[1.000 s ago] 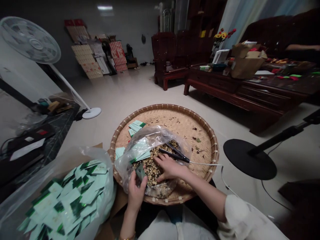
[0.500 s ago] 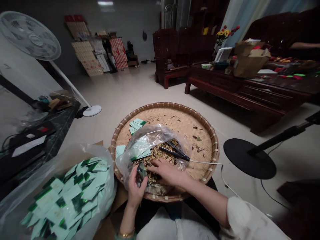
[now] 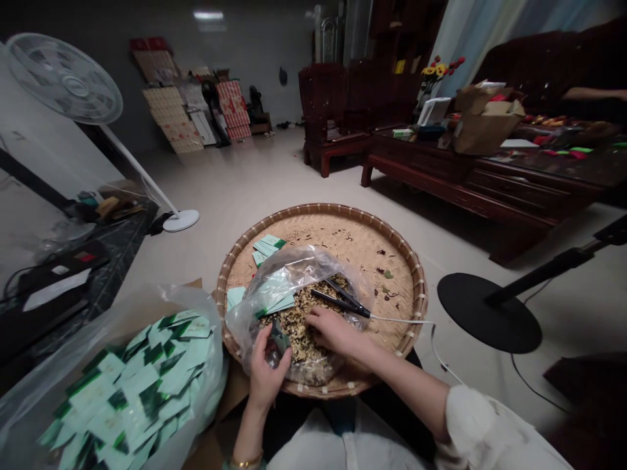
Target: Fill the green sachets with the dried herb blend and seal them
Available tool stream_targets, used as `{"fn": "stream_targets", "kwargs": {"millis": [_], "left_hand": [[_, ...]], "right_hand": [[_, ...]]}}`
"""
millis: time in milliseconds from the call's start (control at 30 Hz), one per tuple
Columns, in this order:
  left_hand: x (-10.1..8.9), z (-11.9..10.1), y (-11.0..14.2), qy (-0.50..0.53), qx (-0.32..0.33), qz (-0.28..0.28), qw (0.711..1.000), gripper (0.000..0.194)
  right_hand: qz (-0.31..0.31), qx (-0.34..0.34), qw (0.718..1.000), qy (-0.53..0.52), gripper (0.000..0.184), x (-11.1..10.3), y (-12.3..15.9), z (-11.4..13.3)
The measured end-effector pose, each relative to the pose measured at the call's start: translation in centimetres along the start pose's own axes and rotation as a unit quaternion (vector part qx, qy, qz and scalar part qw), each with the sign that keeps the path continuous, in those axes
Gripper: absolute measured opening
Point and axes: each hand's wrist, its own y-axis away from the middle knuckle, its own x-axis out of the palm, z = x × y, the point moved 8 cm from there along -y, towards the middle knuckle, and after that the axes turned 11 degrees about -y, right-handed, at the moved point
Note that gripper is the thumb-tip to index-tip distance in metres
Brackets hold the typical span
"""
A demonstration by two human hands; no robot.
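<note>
My left hand (image 3: pixel 267 365) holds a small dark green packet (image 3: pixel 280 339) upright between thumb and fingers, its mouth seemingly parted. Beside it, my right hand (image 3: pixel 333 331) reaches into a loose, speckled dried mix (image 3: pixel 301 339), fingers curled into it; what lies inside the fingers is hidden. The mix fills an opened clear plastic bag (image 3: pixel 313 258) on a round woven bamboo tray (image 3: pixel 360 228). On the mix, just beyond my right hand, rests a black hair straightener (image 3: pixel 343 300) with a white cord. Flat pale green packets (image 3: pixel 280 303) lie at the bag's left side.
Left of the tray stands a large clear bag (image 3: pixel 218 326) of many pale green packets (image 3: pixel 142 385). More packets (image 3: pixel 268 247) lie on the tray's far left. A black stand base (image 3: pixel 490 312) is at right, a white fan (image 3: pixel 181 220) at left, a wooden table (image 3: pixel 470 183) beyond.
My right hand has moved slightly right and away from the packet, and its fingers have curled in the mix. The left hand keeps the packet nearly in place.
</note>
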Motion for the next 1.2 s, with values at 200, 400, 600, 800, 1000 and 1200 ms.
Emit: {"fn": "stream_targets", "kwargs": {"millis": [200,400,600,800,1000,1200], "left_hand": [[0.2,-1.1,-0.2,-0.043,0.037,0.003,0.998,0.05],[0.9,-4.1,-0.5,-0.043,0.063,0.06,0.995,0.061],[1.8,-7.5,-0.6,-0.111,0.214,0.09,0.966,0.049],[1.8,-7.3,-0.7,-0.125,0.224,0.087,0.963,0.048],[1.6,-7.4,-0.7,-0.144,0.257,0.038,0.955,0.037],[1.7,-7.9,-1.0,-0.197,0.281,0.047,0.938,0.046]], "right_hand": [[-0.123,0.032,0.958,-0.257,0.029,-1.8,0.3,-2.5],[-0.108,0.179,0.774,-0.598,0.027,0.1,0.8,-4.8],[-0.122,0.207,0.564,-0.79,0.031,0.4,1.6,-4.7],[-0.102,0.186,0.485,-0.849,0.028,0.0,1.6,-3.6],[-0.107,0.181,0.475,-0.854,0.02,-2.0,1.7,-1.9],[-0.11,0.161,0.5,-0.844,0.018,-4.0,1.6,-0.3]]}}
